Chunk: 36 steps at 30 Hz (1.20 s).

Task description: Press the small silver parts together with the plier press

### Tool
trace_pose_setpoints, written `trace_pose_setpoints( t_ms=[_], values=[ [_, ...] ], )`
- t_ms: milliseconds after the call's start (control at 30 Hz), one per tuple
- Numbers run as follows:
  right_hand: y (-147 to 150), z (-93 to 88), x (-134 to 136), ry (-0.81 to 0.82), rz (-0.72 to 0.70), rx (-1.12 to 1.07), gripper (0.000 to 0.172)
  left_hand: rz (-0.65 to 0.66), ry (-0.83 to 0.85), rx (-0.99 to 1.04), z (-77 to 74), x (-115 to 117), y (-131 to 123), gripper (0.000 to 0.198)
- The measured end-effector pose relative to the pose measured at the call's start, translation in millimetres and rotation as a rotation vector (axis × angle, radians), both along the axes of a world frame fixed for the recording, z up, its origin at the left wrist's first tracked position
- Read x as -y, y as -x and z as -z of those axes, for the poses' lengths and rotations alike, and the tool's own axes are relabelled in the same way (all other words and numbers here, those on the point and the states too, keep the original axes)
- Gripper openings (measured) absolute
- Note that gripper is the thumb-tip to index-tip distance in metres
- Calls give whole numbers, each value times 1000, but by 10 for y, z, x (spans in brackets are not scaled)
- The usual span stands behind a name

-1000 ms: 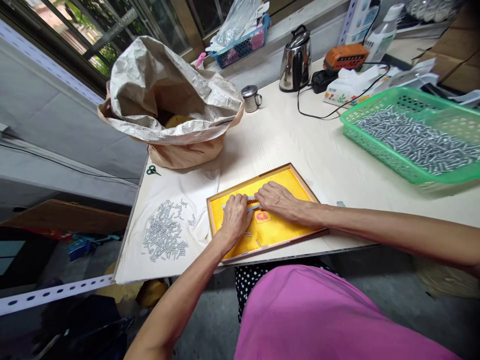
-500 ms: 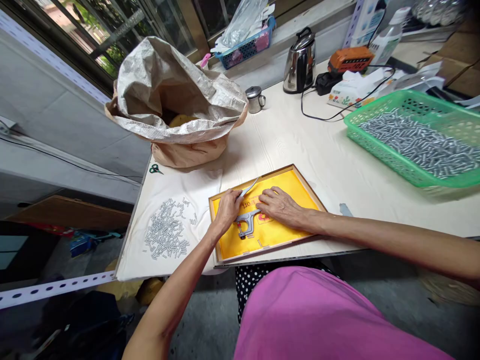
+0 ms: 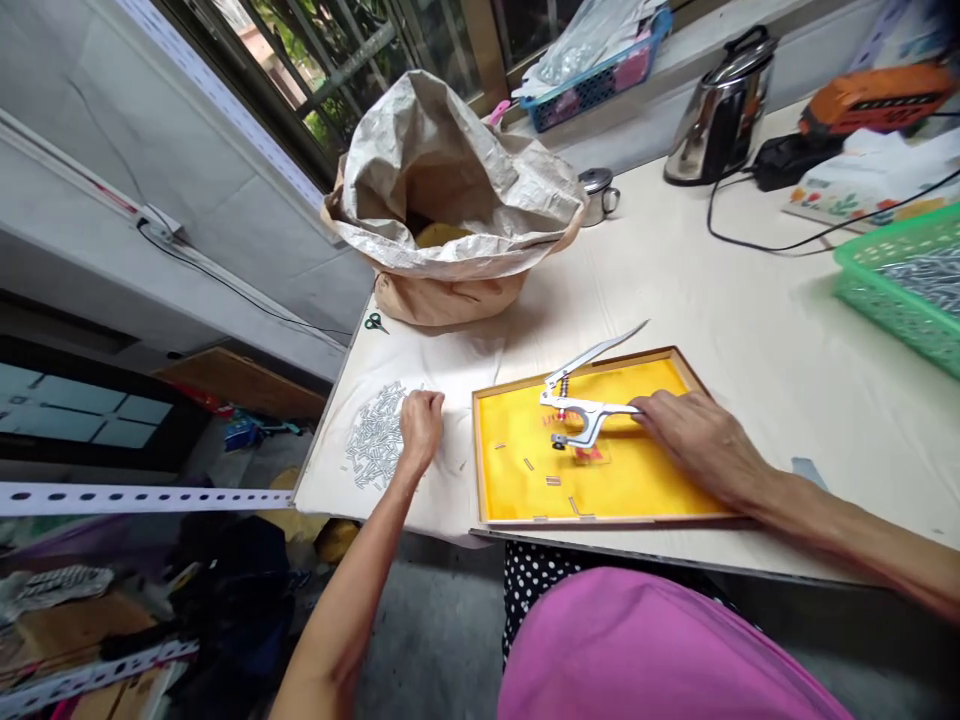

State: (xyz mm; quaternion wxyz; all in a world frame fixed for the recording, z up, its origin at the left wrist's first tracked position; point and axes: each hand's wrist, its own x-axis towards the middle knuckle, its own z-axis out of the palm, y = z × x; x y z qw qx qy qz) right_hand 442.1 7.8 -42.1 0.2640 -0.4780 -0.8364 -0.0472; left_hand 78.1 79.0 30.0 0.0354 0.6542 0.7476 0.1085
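My right hand [image 3: 694,435] grips one handle of grey hand pliers [image 3: 596,410]. Their two handles are spread wide, with a spring between them and a curved jaw at the left end. Beneath the pliers lies a shallow wood-rimmed tray [image 3: 480,460] with a yellow floor, on which several small metal pieces [image 3: 553,481] are scattered. My left hand [image 3: 422,430] is at the right edge of a pile of small silver tubes [image 3: 375,437] on white cloth. Its fingers are curled together, and whatever is between them is hidden.
A large open sack [image 3: 457,285] stands behind the pile, near small green-handled scissors [image 3: 376,322]. Farther back are a metal mug [image 3: 596,200] and a kettle [image 3: 724,115] with a black cable. A green basket [image 3: 892,300] of metal pieces sits at the right.
My left hand has let go of the pliers and moved left to the pile of tubes. My right hand now holds the pliers, whose handles have spread apart. The view has turned left.
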Motion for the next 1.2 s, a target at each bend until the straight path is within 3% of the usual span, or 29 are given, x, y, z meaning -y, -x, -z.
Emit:
trace_pose_setpoints(
  t_ms=[100,267,500,633,700,767,867,933,1100,1200],
  values=[
    [-30,10,-105,7,36,-12,24,-41,170,-148,123,72,237,34],
    [103,16,-282,46,-50,2,27,-82,200,-224,302,132,236,30],
    [287,159,-391,26,-165,93,30,-117,248,-119,326,28,330,21],
    [330,199,-420,25,-198,161,28,-59,165,-122,265,43,310,18],
    [342,209,-434,39,-193,173,27,-30,96,-4,205,109,223,16],
    [351,212,-448,59,-187,171,25,-11,90,258,142,210,69,13],
    [366,202,-459,92,-185,174,24,16,193,753,94,382,-247,15],
    [376,187,-457,105,-199,185,24,25,275,970,115,477,-456,20],
    [396,147,-421,44,-209,250,27,-75,328,1194,291,587,-755,31],
    [398,131,-405,9,-213,289,28,-111,282,1211,381,594,-805,34]
  ],
)
